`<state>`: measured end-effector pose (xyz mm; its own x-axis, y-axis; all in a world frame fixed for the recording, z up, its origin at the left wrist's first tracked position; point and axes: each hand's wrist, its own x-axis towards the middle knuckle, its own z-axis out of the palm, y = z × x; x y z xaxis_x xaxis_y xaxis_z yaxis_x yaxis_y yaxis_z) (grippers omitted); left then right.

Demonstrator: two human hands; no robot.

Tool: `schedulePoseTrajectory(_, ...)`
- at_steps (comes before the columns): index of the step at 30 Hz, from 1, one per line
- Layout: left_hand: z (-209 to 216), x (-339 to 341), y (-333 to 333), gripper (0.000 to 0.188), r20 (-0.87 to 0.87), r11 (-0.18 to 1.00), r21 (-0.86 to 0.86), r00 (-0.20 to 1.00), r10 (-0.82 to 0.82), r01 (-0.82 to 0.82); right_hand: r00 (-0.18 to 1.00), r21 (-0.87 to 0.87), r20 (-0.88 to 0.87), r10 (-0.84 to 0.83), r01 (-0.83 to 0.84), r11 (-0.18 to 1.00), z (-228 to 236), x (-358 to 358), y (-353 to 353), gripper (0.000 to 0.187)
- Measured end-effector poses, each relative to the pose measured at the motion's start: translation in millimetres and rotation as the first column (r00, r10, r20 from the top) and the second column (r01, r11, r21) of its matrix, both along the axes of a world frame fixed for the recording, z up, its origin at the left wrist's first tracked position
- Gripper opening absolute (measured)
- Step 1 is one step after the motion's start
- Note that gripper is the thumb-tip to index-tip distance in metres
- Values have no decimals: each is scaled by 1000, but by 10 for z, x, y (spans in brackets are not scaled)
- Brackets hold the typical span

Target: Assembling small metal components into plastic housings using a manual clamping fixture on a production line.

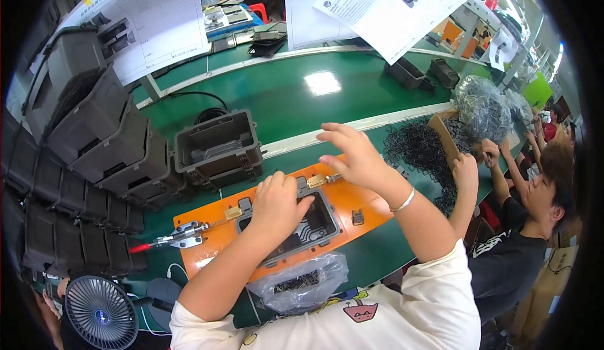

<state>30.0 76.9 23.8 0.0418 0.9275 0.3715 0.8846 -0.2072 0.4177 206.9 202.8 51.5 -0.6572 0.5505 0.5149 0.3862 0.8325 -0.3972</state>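
Note:
A dark grey plastic case (327, 229) lies open side up on an orange board (376, 204), with metal strips or wavy shapes visible inside. My left hand (275, 204) is closed over its far wall, fingers bent over the rim and thumb toward the inside; the fingertips are partly hidden. Above the board's far right part, my right hand (355, 158) is raised with fingers apart and nothing in it, near a brass-coloured clamp tip (319, 180). A toggle clamp with a red handle (187, 234) is fixed at the board's left end. A small grey latch-like part (357, 216) lies right of the case.
Another open grey case (217, 152) stands beyond the board. Stacked cases (119, 142) crowd the left. At the right are a heap of black wire pieces (418, 152) and a co-worker (522, 255). A plastic bag (302, 290) lies nearest me; a fan (100, 312) stands lower left.

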Motion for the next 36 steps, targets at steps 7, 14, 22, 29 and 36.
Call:
schedulePoseTrajectory(7, 295, -497, -931, 36, 6, 978, 36, 978, 207, -207, 507, -185, -634, -585, 634, 751, 144, 871, 46, 23)
schedulePoseTrajectory(14, 129, -569, -1097, 44, 60, 905, -342, 955, 290, -253, 962, -299, 113, -249, 272, 915, -232, 63, -925, 33)
schedulePoseTrajectory(22, 578, -566, -1188, 26, 250, 954, -133, 922, 295, -269, 974, -420, -211, -85, -12, 908, 395, 131, -1080, 32)
schedulePoseTrajectory(29, 341, -437, -1053, 9, 459, 962, -214, 852, 253, -170, 946, -86, -325, 5, -35, 996, 562, 57, -1362, 29)
schedulePoseTrajectory(36, 324, -500, -1054, 8, 488, 974, -95, 843, 225, -205, 944, -56, -329, 8, -27, 998, 501, 57, -1225, 26)
